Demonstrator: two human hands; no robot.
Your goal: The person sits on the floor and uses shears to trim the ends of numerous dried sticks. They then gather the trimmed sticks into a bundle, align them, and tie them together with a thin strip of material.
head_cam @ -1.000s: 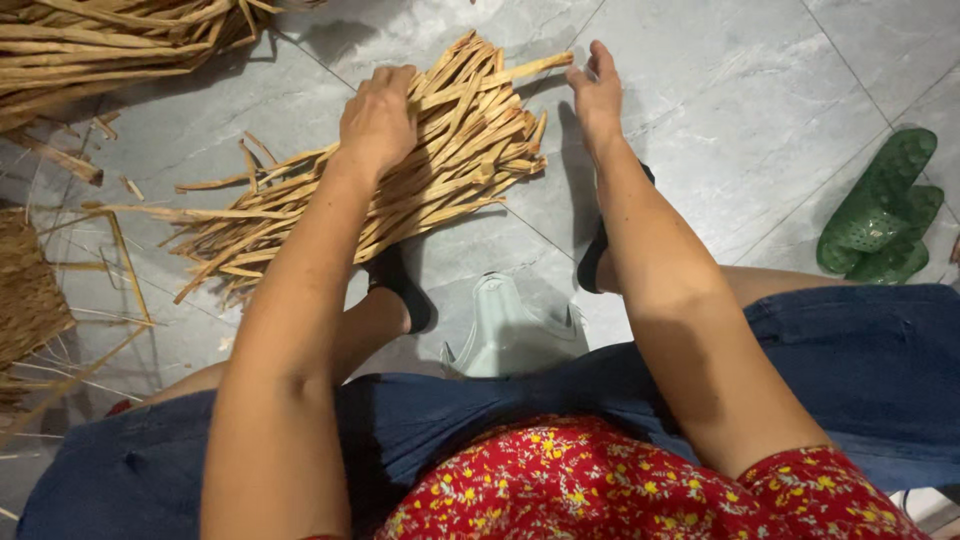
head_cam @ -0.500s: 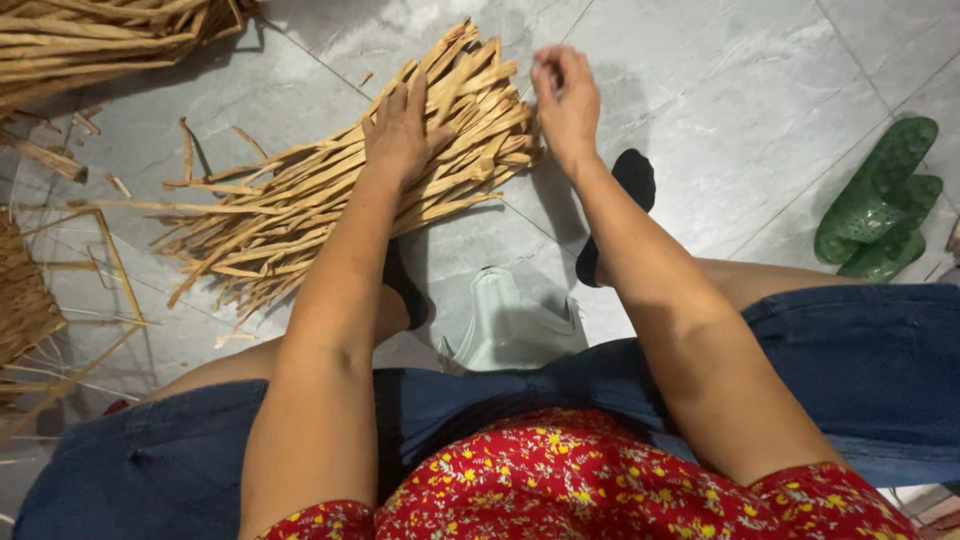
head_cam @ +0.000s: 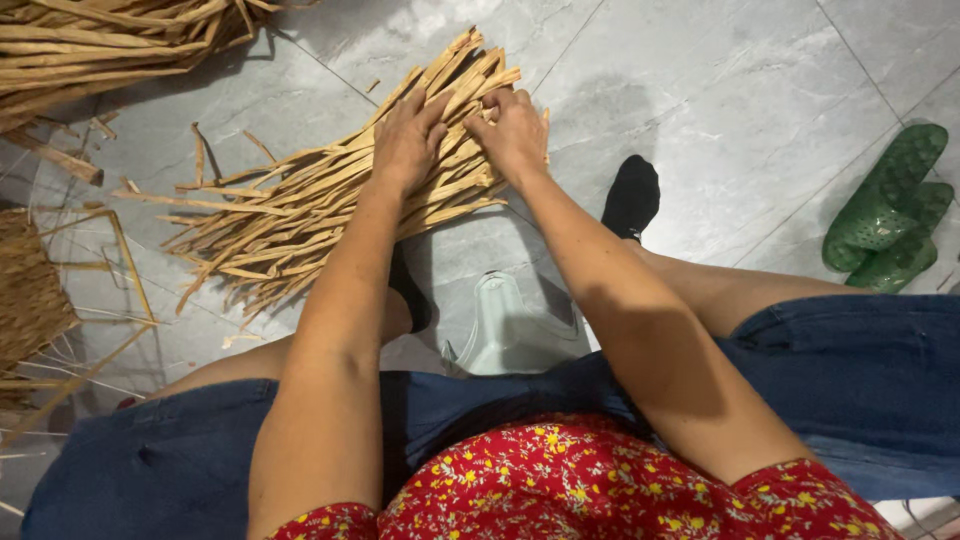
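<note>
**Both hands working a fan of dry strips on the floor**

Grey marbled floor tiles (head_cam: 720,110) are filling the background, and the bundle of flat tan strips (head_cam: 330,200) is lying on them in the upper middle of the frame, fanning out toward the left. Its cut ends are bunching together at the upper right, where both hands are resting.

The left hand (head_cam: 408,135) is lying palm-down on the bundle with fingers spread and pressing flat; it is not closing on anything. The right hand (head_cam: 515,130) is sitting just beside it, touching the same ends, fingers curling down into the strips. Whether its grip is pinching one strip or only pushing on the stack I cannot tell, since the fingertips are hiding among the strips.

To handle this well, I judge that the flat hand should be keeping steady pressure so the fan is not sliding on the smooth tile, while the other is working at the gathered ends, where the strips are lying most evenly.

Further out, a pale plastic stool (head_cam: 510,330) is showing between the knees, a dark-socked foot (head_cam: 632,195) is resting right of the bundle, green sandals (head_cam: 890,210) are lying at the right edge, a second heap of strips (head_cam: 100,45) is occupying the upper left, and a woven mat piece (head_cam: 30,290) is sitting at the left edge.
</note>
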